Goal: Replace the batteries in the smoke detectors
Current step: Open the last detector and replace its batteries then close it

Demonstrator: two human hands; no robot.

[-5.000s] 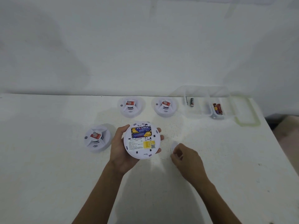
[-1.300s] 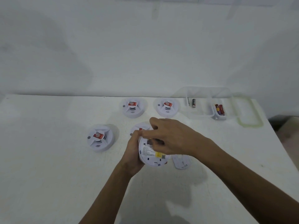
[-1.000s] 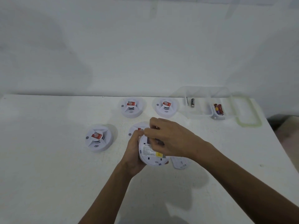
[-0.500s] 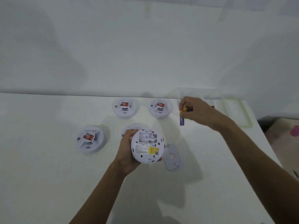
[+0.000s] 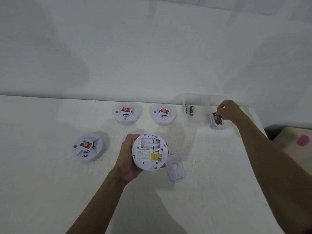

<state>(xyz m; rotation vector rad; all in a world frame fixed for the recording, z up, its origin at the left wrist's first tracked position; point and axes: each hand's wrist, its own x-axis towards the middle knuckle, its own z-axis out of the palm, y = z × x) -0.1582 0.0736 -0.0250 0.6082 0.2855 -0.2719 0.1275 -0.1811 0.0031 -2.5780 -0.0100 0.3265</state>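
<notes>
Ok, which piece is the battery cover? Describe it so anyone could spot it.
Start at the white table, then the left hand holding an upturned detector. Just right of it lies the cover: flat, with a round hole, unlike the domed detectors.

Smoke detectors: 5. Held detector (image 5: 150,153) as centre: left detector (image 5: 87,146) at 9 o'clock, back-left detector (image 5: 126,114) at 11, back-right detector (image 5: 163,114) at 1, hidden detector (image 5: 130,133) at 11, mostly covered. Battery cover (image 5: 175,166): 1, at 4. Black battery (image 5: 191,110): 1 sure, maybe 2. Tray (image 5: 213,126): 1, at 2; coloured batteries (image 5: 219,119) inside, count unclear. Hands: 2, left hand (image 5: 125,154) and right hand (image 5: 228,110).
</notes>
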